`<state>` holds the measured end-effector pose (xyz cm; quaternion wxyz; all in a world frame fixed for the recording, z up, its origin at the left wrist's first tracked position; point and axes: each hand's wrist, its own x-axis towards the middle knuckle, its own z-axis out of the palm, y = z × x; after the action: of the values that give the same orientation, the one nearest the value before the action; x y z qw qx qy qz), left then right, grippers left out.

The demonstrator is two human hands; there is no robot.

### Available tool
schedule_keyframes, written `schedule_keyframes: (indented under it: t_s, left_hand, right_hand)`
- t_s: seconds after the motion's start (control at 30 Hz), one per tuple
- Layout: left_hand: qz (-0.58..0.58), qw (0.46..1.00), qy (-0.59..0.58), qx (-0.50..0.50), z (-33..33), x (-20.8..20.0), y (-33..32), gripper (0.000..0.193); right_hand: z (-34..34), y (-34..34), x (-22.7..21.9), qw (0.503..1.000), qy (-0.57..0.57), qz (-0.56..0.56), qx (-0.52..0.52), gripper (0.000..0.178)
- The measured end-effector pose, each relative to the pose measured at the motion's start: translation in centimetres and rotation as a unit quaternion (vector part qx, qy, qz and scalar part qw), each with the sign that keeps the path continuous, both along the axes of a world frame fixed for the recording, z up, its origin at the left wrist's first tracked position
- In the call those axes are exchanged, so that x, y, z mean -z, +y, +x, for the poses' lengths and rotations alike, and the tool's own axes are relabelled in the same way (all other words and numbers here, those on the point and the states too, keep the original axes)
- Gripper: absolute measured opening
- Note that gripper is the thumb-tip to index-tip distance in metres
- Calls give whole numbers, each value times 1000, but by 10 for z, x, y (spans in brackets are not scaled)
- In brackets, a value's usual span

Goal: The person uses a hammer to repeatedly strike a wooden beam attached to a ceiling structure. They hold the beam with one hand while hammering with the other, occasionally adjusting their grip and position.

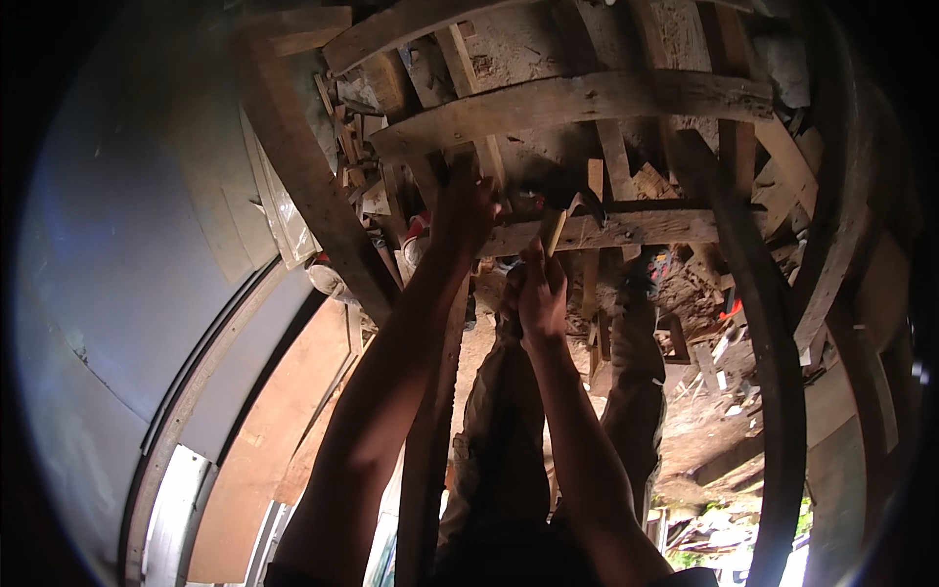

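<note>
We have our right hand (541, 293) closed around the wooden handle of a claw hammer (572, 213), whose dark head sits against the horizontal wooden batten (626, 228). Its long axis runs up and slightly right from our fist, head uppermost. Our left hand (464, 207) presses on the same batten's left end, fingers spread; whether they grip anything, we cannot tell. The batten looks seated already; we judge the fastening unfinished.
</note>
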<state>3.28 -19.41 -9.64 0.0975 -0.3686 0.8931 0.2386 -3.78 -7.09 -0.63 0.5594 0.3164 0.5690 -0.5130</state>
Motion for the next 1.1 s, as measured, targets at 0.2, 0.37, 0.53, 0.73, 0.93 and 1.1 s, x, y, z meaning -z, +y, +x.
schedule_keyframes:
  t_s: [0.2,0.37,0.53,0.73,0.93,1.1]
  left_hand:
    - [-24,995,-32,90,14,39,-15,19]
    - [-14,996,-40,76,12,34,-16,23]
    - [18,994,-82,70,17,42,-20,23]
    - [24,990,-129,57,9,30,-18,25]
    - [10,993,-94,65,8,35,-26,19]
    - [1,997,-13,71,11,36,-22,12]
  right_hand:
    - [5,12,15,997,8,7,-72,34]
    - [-1,5,16,999,43,-20,20,32]
    - [-3,6,23,994,-7,-16,-110,37]
    - [-1,0,20,992,99,30,66,33]
    - [-1,14,29,995,64,-21,-70,35]
    - [2,-8,24,997,80,-19,3,30]
